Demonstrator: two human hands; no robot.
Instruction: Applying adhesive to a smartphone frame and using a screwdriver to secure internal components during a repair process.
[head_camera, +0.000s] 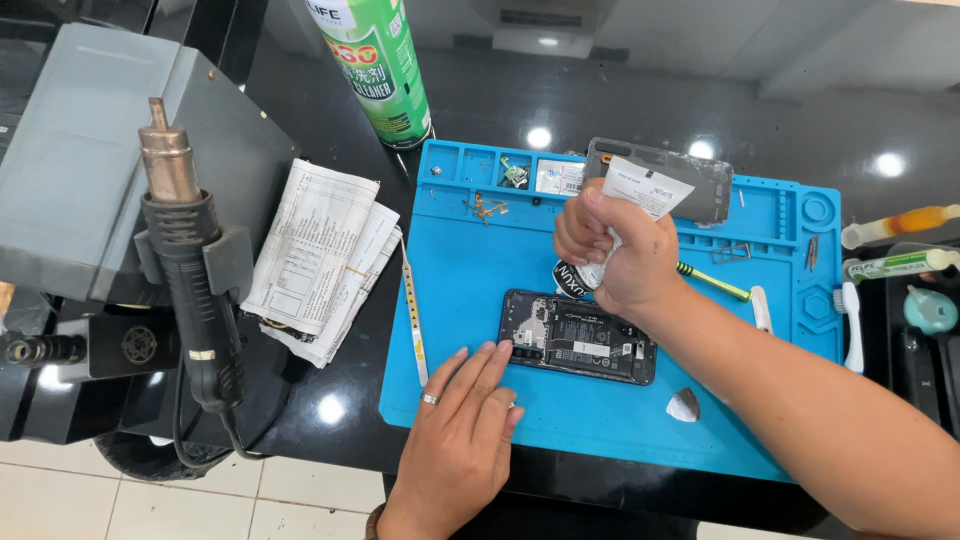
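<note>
Phone (578, 337), opened with its back off and its dark boards showing, lies flat on the blue work mat (460, 290), just below the mat's middle. The left hand (462, 425) rests on the mat with its fingers spread and straight, fingertips touching the phone's left end; a ring sits on one finger. The right hand (620, 255) hovers just above the phone, curled tight into a fist around a small squeeze tube (628, 215) whose white crimped end sticks out from the top of the fist and whose dark end points down toward the phone.

Behind the phone, at the mat's far edge, a grey back cover (690, 180) lies partly hidden by the tube. A few small copper-coloured parts (488, 207) lie in the mat's far left corner. To the phone's right, a green-handled tool (715, 283) and a white plastic pick (684, 405) lie on the mat. To its left, metal tweezers (412, 310) lie along the mat's left edge, and beyond them a stack of folded papers (315, 260) sits on the black bench (560, 105). Farther left, a hot-air gun (190, 265) stands in its holder on a grey station (80, 150). A green spray can (380, 65) stands behind the mat's far left corner.
</note>
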